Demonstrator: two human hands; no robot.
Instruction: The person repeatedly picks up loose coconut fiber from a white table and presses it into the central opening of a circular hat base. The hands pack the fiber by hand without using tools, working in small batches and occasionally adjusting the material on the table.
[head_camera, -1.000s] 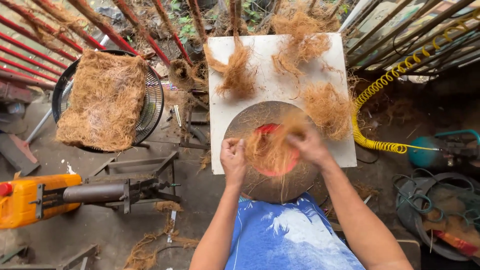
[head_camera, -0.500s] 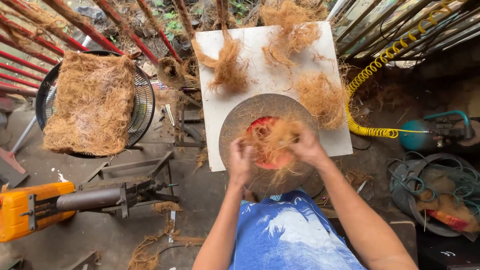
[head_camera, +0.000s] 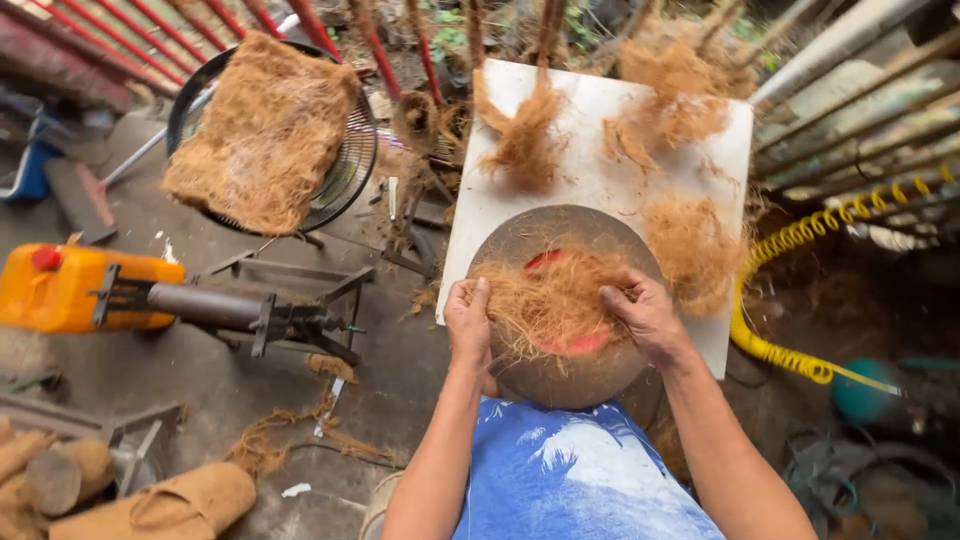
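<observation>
— Where does the fibre sit, going from the person's left side across?

— The left hand (head_camera: 468, 322) rests at the left edge of the loose tuft of brown fibre (head_camera: 545, 305), fingers together and pointing away from the body, thumb tucked against the strands. The tuft spreads to that hand's right, over a round fibre-covered mould (head_camera: 520, 240) with red showing through.

— And its long axis?

— It runs roughly from one hand to the other, a little tilted, so each hand meets one end. The right hand (head_camera: 648, 318) closes the far end, fingers curled inward onto the strands and pointing toward the left hand.

— Which hand is nearer?

— Both touch it; neither is apart. The left lies flatter along the edge, the right digs in more from the side.

— Are they gripping?

— Narrow rather than wide: both pinch or press fibre, though how tightly cannot be told.

— How do the arms lie?

— Both forearms rise from the blue shirt (head_camera: 575, 470), elbows out, wrists converging on the mould.

— Beyond the hands?

— A white board (head_camera: 600, 130) carries more tufts. Left of the left hand stands an orange machine (head_camera: 75, 288), past it a fibre mat (head_camera: 262, 130) on a fan guard. Right of the right hand coils a yellow hose (head_camera: 775, 350).
</observation>
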